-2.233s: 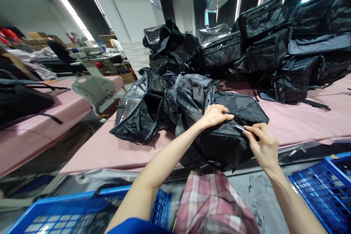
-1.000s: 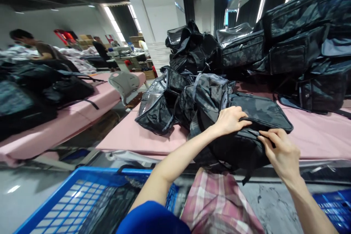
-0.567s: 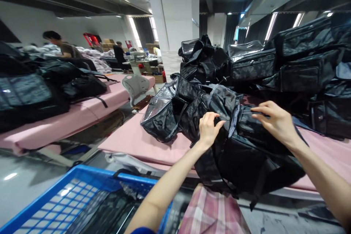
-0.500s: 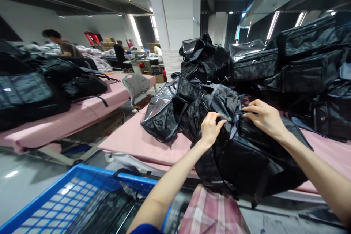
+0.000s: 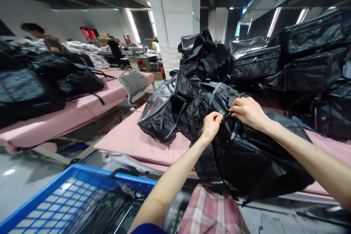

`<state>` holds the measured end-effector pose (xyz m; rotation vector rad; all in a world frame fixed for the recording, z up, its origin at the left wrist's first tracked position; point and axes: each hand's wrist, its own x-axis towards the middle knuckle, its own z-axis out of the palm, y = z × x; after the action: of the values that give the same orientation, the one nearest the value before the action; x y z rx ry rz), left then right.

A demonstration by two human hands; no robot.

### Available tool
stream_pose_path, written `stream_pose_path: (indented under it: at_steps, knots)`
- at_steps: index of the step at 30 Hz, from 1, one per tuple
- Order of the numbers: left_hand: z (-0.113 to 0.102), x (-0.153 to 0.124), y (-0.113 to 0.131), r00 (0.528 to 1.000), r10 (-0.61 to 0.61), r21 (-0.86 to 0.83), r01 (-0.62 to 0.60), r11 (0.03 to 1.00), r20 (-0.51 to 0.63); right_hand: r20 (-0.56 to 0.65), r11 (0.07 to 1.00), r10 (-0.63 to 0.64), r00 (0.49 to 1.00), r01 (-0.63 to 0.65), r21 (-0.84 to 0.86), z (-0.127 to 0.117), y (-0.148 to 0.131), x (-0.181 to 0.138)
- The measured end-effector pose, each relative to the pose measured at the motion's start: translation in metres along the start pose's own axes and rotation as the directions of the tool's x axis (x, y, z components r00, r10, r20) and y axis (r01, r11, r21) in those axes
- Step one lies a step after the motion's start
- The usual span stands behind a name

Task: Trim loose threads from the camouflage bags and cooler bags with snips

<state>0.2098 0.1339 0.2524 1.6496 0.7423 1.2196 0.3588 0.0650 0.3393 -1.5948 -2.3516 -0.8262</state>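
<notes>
A black bag (image 5: pixel 255 164) with camouflage-patterned panels lies open on the pink-covered table (image 5: pixel 123 135) in front of me. My right hand (image 5: pixel 249 112) is over its opening, thumb and fingers pinched on a thin dark strip of the bag, perhaps a strap or edge. Close by on the left, my left hand (image 5: pixel 211 126) has its fingertips pressed together at the near end of that strip; what lies between them is too small to make out. Just left of my hands sits another camouflage bag (image 5: pixel 159 117) with a clear plastic panel.
More black bags (image 5: pixel 304 69) are piled along the table's back and right. A blue plastic basket (image 5: pixel 90 173) holding dark bags stands at lower left. Bags also cover a second pink table (image 5: pixel 82 106), with a person (image 5: pixel 45 38) behind it. A white pillar (image 5: pixel 178 18) rises beyond.
My right hand has moved left, bringing the dark strip up to my left hand. The left hand's fingers have closed from a spread pose into a pinch. The view has shifted slightly.
</notes>
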Motion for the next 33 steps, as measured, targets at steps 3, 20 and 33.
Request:
stream_pose_path:
  at_steps: [3, 20, 33]
  knots:
    - [0.000, 0.000, 0.004, 0.998, -0.062, -0.097, 0.062, 0.993, 0.006, -0.019, 1.000, -0.022, 1.000, 0.021, -0.023, -0.003, 0.002, -0.003]
    - [0.002, -0.004, 0.004, 0.998, -0.058, -0.099, 0.056, 0.993, -0.011, -0.057, 0.991, -0.087, 0.995, 0.081, -0.107, -0.009, -0.003, -0.009]
    - [0.002, -0.008, 0.007, 0.998, -0.055, -0.112, 0.056, 0.992, 0.008, 0.015, 0.990, -0.077, 0.997, 0.079, -0.119, -0.008, -0.012, -0.005]
